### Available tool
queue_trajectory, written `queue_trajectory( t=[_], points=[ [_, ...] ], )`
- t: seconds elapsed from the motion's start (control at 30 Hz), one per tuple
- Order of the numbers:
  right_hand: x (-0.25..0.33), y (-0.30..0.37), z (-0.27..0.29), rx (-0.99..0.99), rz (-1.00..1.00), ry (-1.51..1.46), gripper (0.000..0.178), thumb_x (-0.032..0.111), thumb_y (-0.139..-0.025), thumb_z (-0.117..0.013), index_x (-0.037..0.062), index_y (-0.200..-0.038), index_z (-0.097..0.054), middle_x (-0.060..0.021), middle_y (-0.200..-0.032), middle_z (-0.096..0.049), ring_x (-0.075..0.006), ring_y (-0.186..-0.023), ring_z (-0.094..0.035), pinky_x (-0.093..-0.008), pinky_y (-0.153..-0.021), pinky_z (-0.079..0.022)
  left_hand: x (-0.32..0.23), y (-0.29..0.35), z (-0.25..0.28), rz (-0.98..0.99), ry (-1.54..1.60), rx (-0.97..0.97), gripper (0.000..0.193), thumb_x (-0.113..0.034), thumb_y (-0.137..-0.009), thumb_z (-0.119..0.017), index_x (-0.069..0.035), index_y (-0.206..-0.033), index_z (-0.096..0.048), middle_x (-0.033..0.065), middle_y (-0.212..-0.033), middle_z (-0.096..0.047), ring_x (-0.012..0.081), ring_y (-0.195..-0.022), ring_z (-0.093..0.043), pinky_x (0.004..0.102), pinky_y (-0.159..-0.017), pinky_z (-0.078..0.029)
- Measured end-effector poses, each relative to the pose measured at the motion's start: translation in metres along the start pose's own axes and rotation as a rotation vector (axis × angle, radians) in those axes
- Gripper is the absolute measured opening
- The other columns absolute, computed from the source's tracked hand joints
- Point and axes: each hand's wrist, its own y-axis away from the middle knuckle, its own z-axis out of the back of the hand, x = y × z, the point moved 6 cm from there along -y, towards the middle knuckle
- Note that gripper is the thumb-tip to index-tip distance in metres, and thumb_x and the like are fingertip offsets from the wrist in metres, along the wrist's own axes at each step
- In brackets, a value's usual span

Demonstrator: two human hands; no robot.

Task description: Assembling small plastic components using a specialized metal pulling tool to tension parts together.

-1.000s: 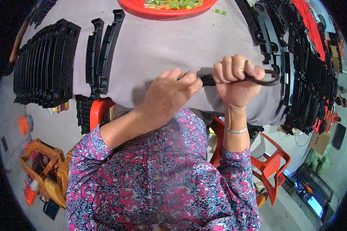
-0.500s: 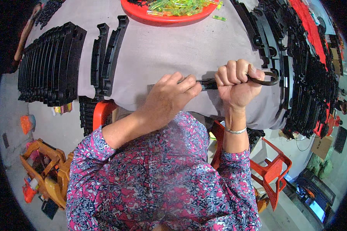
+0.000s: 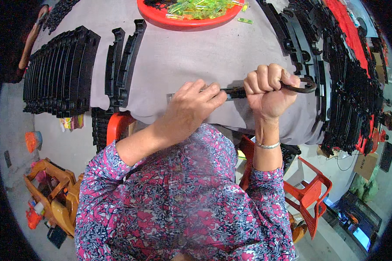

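Note:
My right hand (image 3: pixel 272 93) is wrapped in a fist round a dark tool with a looped handle (image 3: pixel 308 87), whose curved end sticks out past the thumb. Between the fists runs a narrow black plastic strip (image 3: pixel 235 93). My left hand (image 3: pixel 189 104) is closed over its other end, palm down. A small pale end (image 3: pixel 170 96) shows beyond the left knuckles. Whether tool and strip join inside the right fist is hidden. Both hands are just above the near edge of the grey-covered table (image 3: pixel 178 52).
Two long black plastic strips (image 3: pixel 125 65) lie left of my hands, beside a row of similar ones (image 3: pixel 61 74). More black parts (image 3: pixel 348 95) are heaped at the right. A red tray (image 3: pixel 183 22) at the back holds yellow-green pieces (image 3: pixel 204 8). A red chair (image 3: pixel 310 191) stands below right.
My hands keep the same grip and hardly move. The right fist is slightly higher, and the pale end beyond my left hand shows more plainly. The whole view has shifted a little.

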Motion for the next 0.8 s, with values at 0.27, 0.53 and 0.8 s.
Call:
queue_trajectory(
  t=[0.27,0.53,0.8],
  points=[
    [0.001,0.001,0.015,-0.041,0.042,-0.082,0.044,0.041,-0.087,-0.045,0.0162,-0.056,-0.026,0.0050,-0.049,-0.022,-0.0092,-0.045,-0.015,-0.0283,-0.041,-0.013,0.001,-0.002,-0.001,-0.005,-0.013,-0.035,0.033,-0.009,-0.079,-0.054,-0.008,-0.111,-0.062,0.0097,-0.108,-0.060,0.0262,-0.089,-0.057,0.0375,-0.081,-0.048],
    [0.009,0.000,0.021,-0.039,0.079,-0.093,0.047,0.043,-0.085,-0.048,0.0164,-0.055,-0.025,0.0053,-0.049,-0.021,-0.0097,-0.044,-0.016,-0.0285,-0.041,-0.013,-0.002,-0.010,0.005,-0.078,0.001,-0.117,0.029,-0.009,-0.078,-0.054,-0.006,-0.106,-0.064,0.0080,-0.101,-0.059,0.0251,-0.085,-0.056,0.0363,-0.076,-0.047],
    [-0.005,0.005,0.027,-0.045,0.088,-0.087,0.053,0.050,-0.089,-0.048,0.0169,-0.055,-0.025,0.0060,-0.050,-0.019,-0.0085,-0.044,-0.016,-0.0276,-0.040,-0.014,-0.001,-0.001,-0.004,-0.058,0.010,-0.035,0.032,-0.007,-0.078,-0.052,-0.003,-0.108,-0.061,0.0098,-0.101,-0.057,0.0294,-0.088,-0.053,0.0402,-0.076,-0.046]
  ],
)
